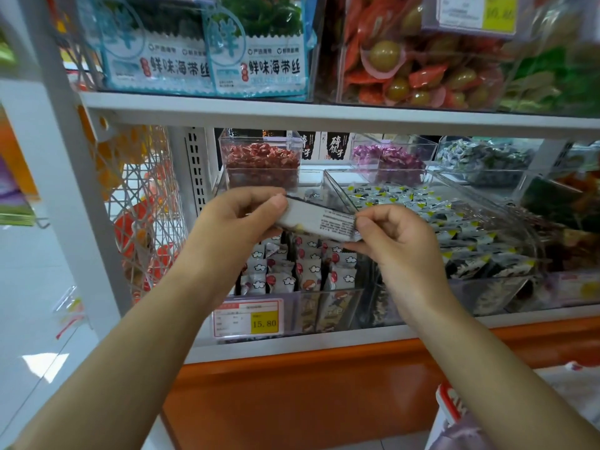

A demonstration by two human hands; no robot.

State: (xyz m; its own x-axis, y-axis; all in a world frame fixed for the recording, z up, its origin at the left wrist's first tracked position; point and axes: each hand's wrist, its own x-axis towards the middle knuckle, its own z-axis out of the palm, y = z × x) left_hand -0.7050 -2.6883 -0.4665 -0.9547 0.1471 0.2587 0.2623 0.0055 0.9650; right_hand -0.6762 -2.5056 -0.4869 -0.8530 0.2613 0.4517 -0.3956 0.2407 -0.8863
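While between hands (left [240, 216], right [389, 237]), packet [324, 219], long axis crosswise, right end lower

Two bare grips: left grip [240, 219] and right grip [397, 241]. Behind each grip, the forearm is uncovered down to the lower edge of view. Visible fingernails are short and plain.

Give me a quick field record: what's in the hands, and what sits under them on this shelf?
held item: small white packet, printed side up, tilted
left hand: pinches its left end, thumb on top
right hand: pinches its right end
below: clear bin of cloud-print packets
price tag: 15.80, on that bin's front
right neighbour: black-and-yellow packets in another bin
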